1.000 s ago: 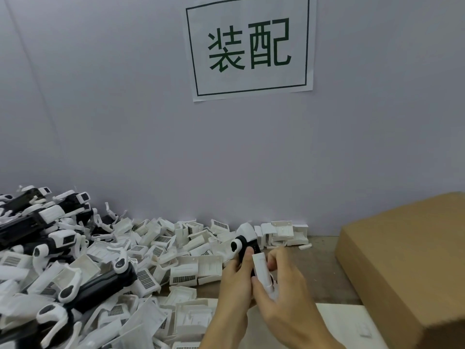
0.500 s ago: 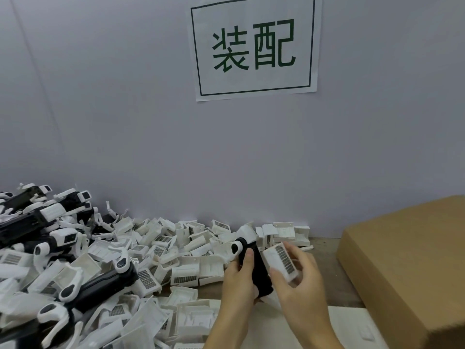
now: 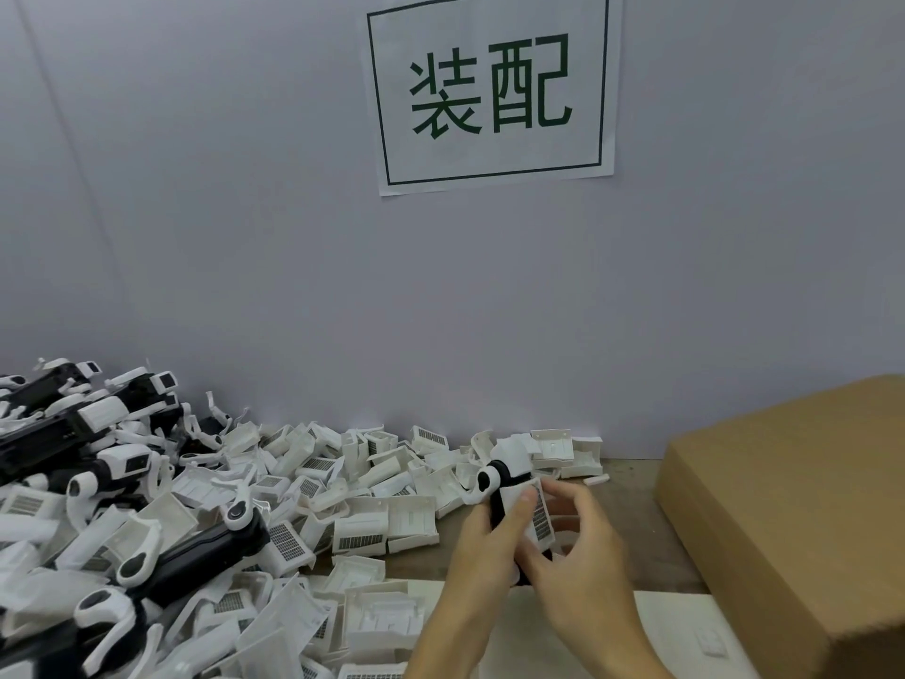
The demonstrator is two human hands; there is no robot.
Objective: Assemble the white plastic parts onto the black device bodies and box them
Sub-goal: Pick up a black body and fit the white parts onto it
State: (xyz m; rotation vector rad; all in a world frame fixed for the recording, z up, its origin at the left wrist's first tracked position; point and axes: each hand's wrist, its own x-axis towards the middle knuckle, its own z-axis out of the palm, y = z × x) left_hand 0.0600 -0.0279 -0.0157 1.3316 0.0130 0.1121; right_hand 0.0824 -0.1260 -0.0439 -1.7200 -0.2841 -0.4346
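Observation:
My left hand (image 3: 485, 541) grips a black device body (image 3: 497, 497) that stands nearly upright, with a white ring piece at its top end. A white grilled plastic part (image 3: 538, 512) lies against the body's right side, and my left thumb presses on it. My right hand (image 3: 578, 556) holds this part from the right with curled fingers. The lower end of the body is hidden behind both hands.
A heap of loose white grilled parts (image 3: 343, 487) covers the table from the middle to the wall. Several black bodies with white fittings (image 3: 196, 556) pile up at the left. A brown cardboard box (image 3: 793, 507) stands at the right. A white sheet (image 3: 685, 634) lies beneath my hands.
The white part, held apart from the black body half a second ago, now lies against its right side. Both hands have closed together round it.

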